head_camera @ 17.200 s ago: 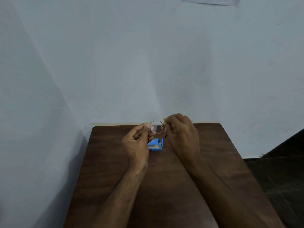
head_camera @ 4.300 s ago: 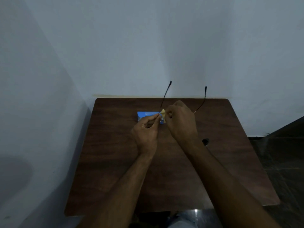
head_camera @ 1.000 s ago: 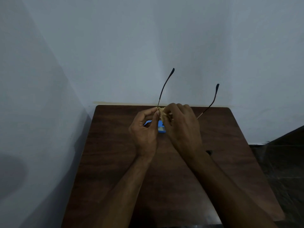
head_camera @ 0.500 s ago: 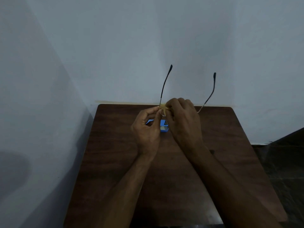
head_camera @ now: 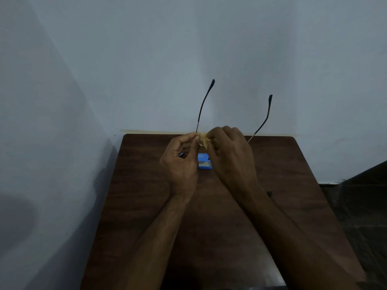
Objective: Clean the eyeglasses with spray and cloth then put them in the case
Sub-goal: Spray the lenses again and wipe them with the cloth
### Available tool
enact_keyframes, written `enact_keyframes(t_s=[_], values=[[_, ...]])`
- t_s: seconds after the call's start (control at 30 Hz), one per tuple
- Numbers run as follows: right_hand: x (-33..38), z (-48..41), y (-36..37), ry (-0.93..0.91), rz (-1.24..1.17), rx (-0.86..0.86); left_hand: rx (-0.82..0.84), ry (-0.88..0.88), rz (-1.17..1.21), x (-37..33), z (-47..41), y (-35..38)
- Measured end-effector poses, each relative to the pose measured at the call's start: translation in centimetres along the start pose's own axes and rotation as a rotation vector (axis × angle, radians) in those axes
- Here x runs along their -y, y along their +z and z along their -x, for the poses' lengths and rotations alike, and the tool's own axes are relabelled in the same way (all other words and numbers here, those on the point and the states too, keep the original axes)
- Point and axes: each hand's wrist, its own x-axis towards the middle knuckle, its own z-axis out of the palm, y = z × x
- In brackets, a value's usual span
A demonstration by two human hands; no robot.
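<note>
While the left grip (head_camera: 180, 166) pinches the eyeglasses (head_camera: 202, 107) just above the blue box (head_camera: 204, 164) on the desk (head_camera: 146, 206), the right grip (head_camera: 230, 160) pinches the yellow cloth (head_camera: 204, 140) against a lens. Wiping seems under way; next, folding the temples calls for both grips, gently.

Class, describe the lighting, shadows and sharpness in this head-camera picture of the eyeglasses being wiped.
Head view throughout: the light is dim and bluish, with no glare; the eyeglasses show dark temples, sharp against the pale wall; a soft shadow darkens the side wall beside the table; the yellow cloth is small and blurred.
</note>
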Motion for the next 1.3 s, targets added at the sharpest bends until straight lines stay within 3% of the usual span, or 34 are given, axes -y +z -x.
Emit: enact_keyframes(t_s=[0.2,0.37,0.8,0.97,1.3], values=[[0.5,-0.2,0.3,-0.028,-0.065,-0.021,0.000,-0.031,0.021,-0.2,-0.1,0.0],[-1.0,1.3,-2.0,0.066,-0.049,-0.211,-0.046,-0.093,0.027,-0.6,-1.1,-0.5],[-1.9,0.8,-1.6,0.047,0.097,-0.116,-0.069,-0.095,-0.006,-1.2,-1.1,-0.9],[-1.6,1.5,-1.8,-0.007,0.061,0.004,-0.094,-0.084,-0.026,-1.4,-1.5,-1.0],[-1.9,1.3,-2.1,0.017,0.051,0.006,-0.109,-0.076,-0.031,-1.9,-1.4,-1.0]])
